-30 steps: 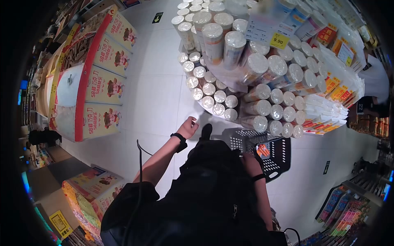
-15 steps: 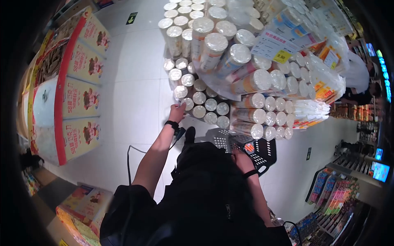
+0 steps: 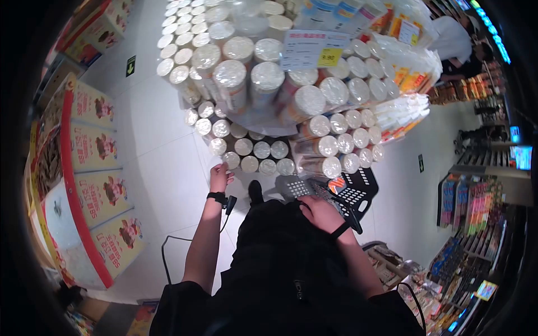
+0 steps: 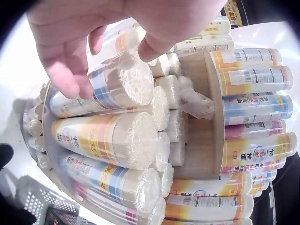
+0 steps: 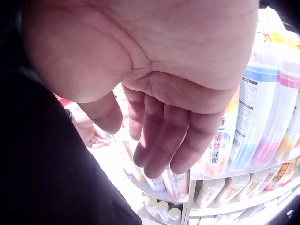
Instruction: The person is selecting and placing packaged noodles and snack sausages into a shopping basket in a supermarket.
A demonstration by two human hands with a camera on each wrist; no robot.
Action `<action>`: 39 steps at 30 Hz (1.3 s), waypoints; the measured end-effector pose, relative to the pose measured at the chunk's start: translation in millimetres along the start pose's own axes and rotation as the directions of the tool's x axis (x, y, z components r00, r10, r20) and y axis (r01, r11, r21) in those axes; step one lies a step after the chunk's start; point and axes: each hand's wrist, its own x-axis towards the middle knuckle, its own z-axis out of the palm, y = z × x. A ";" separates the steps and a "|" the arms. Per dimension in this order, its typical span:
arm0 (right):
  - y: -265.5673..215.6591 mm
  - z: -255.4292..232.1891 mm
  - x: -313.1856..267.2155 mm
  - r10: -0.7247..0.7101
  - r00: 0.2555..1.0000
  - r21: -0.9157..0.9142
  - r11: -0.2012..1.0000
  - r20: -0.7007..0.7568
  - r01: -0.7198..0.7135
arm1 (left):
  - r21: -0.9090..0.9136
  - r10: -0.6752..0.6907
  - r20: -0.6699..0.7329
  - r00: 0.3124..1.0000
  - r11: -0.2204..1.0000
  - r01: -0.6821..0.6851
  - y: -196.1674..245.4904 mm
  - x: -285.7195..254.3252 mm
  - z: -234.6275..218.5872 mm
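Note:
My left hand [image 3: 219, 179] hangs in front of a tiered display, holding nothing. In the left wrist view its fingers [image 4: 63, 77] are loosely bent and overlap a cylindrical pack of dried noodles [image 4: 105, 86] with blue print. Other noodle packs [image 4: 98, 138] with yellow and orange bands lie below it. My right hand [image 3: 320, 214] is close to my body, beside a black perforated shopping basket [image 3: 364, 190]. In the right wrist view, its relaxed fingers [image 5: 161, 136] point down with nothing in them. An orange-printed packet [image 3: 336, 185] lies in the basket.
A price card [image 3: 314, 49] stands over the noodle display. Red-edged printed cartons [image 3: 95, 148] form a stand at the left. My shoe [image 3: 255, 191] is on the tiled floor [image 3: 151, 185]. Another person [image 3: 454, 42] is behind the display, with shelves [image 3: 476, 207] at the right.
The head view has turned, so the carton stand and display sit further left. My left hand has shifted left in view. My right hand shows more openly beside the basket.

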 end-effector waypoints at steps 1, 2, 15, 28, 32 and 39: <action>-9.8 -9.2 -0.9 -0.008 1.000 0.026 1.000 -0.028 0.008 | 0.040 0.007 -0.024 1.000 0.999 -0.006 -0.7 -1.6 -1.9; -15.5 -16.0 -1.7 0.001 0.999 0.055 0.999 -0.041 0.001 | 0.050 0.008 -0.062 0.998 0.999 -0.005 -1.3 -5.3 -2.5; 48.7 -133.3 -21.7 0.389 0.594 0.372 0.915 -0.704 -0.158 | 0.433 -0.180 -0.041 0.983 0.883 0.179 -84.9 -7.1 -77.9; 178.7 -155.3 13.8 0.334 0.725 0.072 0.927 -0.603 -0.367 | 0.775 -0.308 -0.057 0.950 0.586 0.237 -159.2 -35.1 -168.5; 187.5 -164.5 15.1 0.290 0.753 0.069 0.948 -0.591 -0.310 | 0.774 -0.282 -0.079 0.956 0.588 0.237 -140.7 -50.5 -145.2; 182.3 -182.6 -7.0 0.303 0.766 0.112 0.950 -0.567 -0.292 | 0.771 -0.204 -0.062 0.977 0.612 0.177 -151.0 -62.5 -107.7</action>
